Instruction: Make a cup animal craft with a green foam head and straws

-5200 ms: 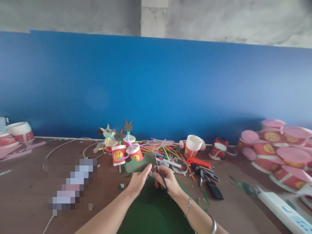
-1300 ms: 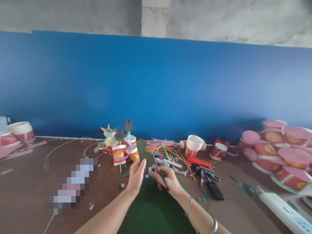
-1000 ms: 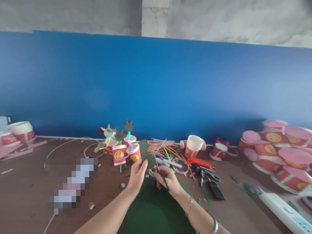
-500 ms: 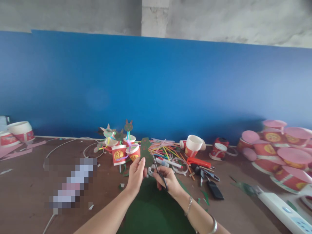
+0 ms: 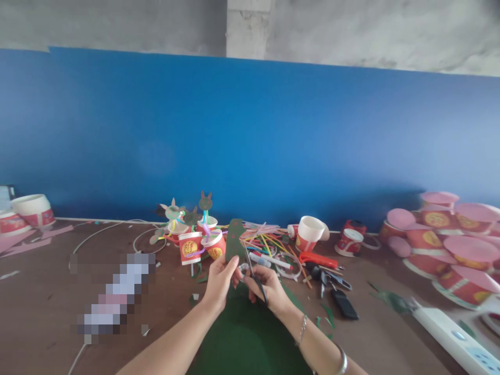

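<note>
Between thumb and fingers, my left hand (image 5: pixel 219 281) pinches a green paper piece (image 5: pixel 235 240) with small reddish marks, held upright. My right hand (image 5: pixel 267 289) is closed on the black handles of a pair of scissors (image 5: pixel 250 263). The blades point up along the right edge of the paper piece. Below both hands spreads a large dark green sheet (image 5: pixel 250 338). Behind my left hand stand red cups (image 5: pixel 190 248) with animal-head cutouts (image 5: pixel 205 202) on coloured stems.
Coloured sticks (image 5: pixel 269 237), markers (image 5: pixel 273 260), a white cup (image 5: pixel 310 232), an orange cutter (image 5: pixel 318 259) and keys (image 5: pixel 324 276) lie beyond my right hand. Pink-topped cups (image 5: pixel 469 250) are stacked right, near a power strip (image 5: pixel 457 333). More cups (image 5: pixel 35 211) stand far left.
The green paper piece has turned slightly in my left hand, which has shifted a little to the right. The scissors have moved slightly left against its edge.
</note>
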The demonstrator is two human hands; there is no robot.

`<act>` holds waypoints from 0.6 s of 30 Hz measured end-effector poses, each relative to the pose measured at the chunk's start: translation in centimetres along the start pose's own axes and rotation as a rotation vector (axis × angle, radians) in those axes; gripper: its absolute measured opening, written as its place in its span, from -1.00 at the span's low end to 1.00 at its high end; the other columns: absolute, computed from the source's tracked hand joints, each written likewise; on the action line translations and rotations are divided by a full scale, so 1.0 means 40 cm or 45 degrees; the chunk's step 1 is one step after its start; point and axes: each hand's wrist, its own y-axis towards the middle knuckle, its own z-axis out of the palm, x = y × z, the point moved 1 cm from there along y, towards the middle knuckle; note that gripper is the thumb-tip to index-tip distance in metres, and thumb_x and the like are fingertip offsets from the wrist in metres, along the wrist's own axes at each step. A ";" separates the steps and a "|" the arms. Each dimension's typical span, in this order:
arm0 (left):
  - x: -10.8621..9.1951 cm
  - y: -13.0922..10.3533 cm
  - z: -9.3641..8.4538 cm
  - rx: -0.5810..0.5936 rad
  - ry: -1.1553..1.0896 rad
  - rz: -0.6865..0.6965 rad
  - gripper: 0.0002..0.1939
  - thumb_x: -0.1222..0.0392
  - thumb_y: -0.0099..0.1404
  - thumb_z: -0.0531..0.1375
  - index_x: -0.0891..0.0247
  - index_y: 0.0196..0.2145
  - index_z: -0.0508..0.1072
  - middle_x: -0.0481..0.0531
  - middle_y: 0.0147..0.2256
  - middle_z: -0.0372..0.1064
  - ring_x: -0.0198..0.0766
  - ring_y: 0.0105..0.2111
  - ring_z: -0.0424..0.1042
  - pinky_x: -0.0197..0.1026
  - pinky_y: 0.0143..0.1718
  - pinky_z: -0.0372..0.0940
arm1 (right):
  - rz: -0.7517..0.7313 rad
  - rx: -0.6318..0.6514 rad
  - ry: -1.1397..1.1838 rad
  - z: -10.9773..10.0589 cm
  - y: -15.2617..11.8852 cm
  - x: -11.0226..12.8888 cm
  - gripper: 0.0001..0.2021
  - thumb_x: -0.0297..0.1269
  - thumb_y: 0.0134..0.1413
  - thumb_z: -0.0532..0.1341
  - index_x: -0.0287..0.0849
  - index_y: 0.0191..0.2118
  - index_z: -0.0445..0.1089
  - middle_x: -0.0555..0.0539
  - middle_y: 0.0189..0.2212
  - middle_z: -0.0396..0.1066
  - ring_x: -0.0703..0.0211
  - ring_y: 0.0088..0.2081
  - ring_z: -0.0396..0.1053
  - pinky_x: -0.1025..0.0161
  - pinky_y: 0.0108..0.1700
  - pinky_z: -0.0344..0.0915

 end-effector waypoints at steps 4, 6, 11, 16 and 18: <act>-0.002 -0.002 0.003 -0.008 -0.008 -0.005 -0.68 0.01 0.13 0.22 0.29 -0.57 0.27 -0.11 -0.71 0.28 -0.46 -0.71 0.18 -0.42 -0.69 0.07 | -0.003 0.018 0.000 0.002 0.000 0.004 -0.66 -0.04 -0.17 0.32 -0.24 -0.46 0.30 0.10 -0.75 0.27 0.38 -0.72 0.20 0.42 -0.66 0.16; -0.003 -0.002 0.004 -0.004 -0.012 -0.007 -0.68 0.01 0.13 0.21 0.29 -0.57 0.26 -0.12 -0.71 0.27 -0.46 -0.71 0.17 -0.42 -0.69 0.07 | 0.009 0.013 -0.018 0.002 0.001 0.003 -0.66 -0.05 -0.17 0.31 -0.24 -0.46 0.30 0.10 -0.75 0.26 0.38 -0.72 0.20 0.42 -0.65 0.17; -0.002 -0.003 0.006 0.014 -0.044 -0.029 -0.67 0.02 0.13 0.21 0.28 -0.59 0.25 -0.13 -0.73 0.24 -0.46 -0.71 0.14 -0.42 -0.70 0.04 | 0.007 -0.002 -0.046 0.000 0.001 -0.003 -0.67 -0.06 -0.17 0.31 -0.24 -0.45 0.29 0.11 -0.75 0.26 0.38 -0.72 0.19 0.41 -0.65 0.18; 0.000 -0.006 0.010 0.010 -0.095 -0.055 -0.67 0.03 0.12 0.22 0.28 -0.59 0.24 -0.13 -0.73 0.24 -0.47 -0.72 0.13 -0.42 -0.71 0.02 | -0.001 0.002 -0.051 0.000 0.002 -0.005 -0.68 -0.07 -0.15 0.30 -0.23 -0.45 0.29 0.10 -0.74 0.27 0.38 -0.71 0.20 0.41 -0.65 0.19; 0.000 -0.007 0.012 0.010 -0.113 -0.058 -0.67 0.03 0.12 0.22 0.29 -0.59 0.24 -0.13 -0.73 0.24 -0.48 -0.72 0.13 -0.42 -0.70 0.01 | -0.001 0.002 -0.048 0.000 0.003 -0.006 -0.68 -0.07 -0.15 0.30 -0.23 -0.45 0.29 0.10 -0.74 0.27 0.38 -0.71 0.21 0.41 -0.65 0.20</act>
